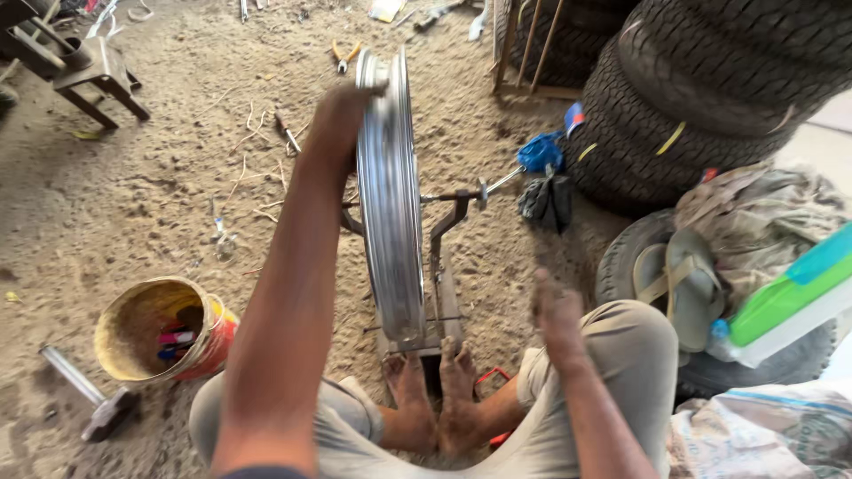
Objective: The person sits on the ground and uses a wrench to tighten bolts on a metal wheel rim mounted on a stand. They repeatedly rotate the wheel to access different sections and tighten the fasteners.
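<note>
**Rim on truing stand: left hand at top edge, right hand free**

Knees and bare feet (435, 399) are sitting closest to the lens, the feet pressing against the base of the truing stand (441, 293), which is serving as the landmark for this report. Standing upright in that stand, seen edge-on, is the chrome wheel rim (390, 195), carried on a horizontal axle (484, 191) that is projecting to the stand's right.

Left hand (342, 111) is reaching up and closing over the rim's top edge, fingers wrapping the far side. Right hand (555, 310) is hovering open and empty just right of the stand, above the knee, holding nothing.

Judgement: the rim is being turned or steadied by hand. Doing this well calls for a light grip at the top, slow rotation, and the feet keeping the stand planted on the sandy floor (133, 204); the free hand is well placed to damp wobble.

Left of the stand, a yellow bucket (164, 333) is lying tilted with a hammer (89, 399) beside it. Behind the stand, pliers (344, 55) are lying on the sand. Right of it, stacked tyres (701, 89) are standing.
</note>
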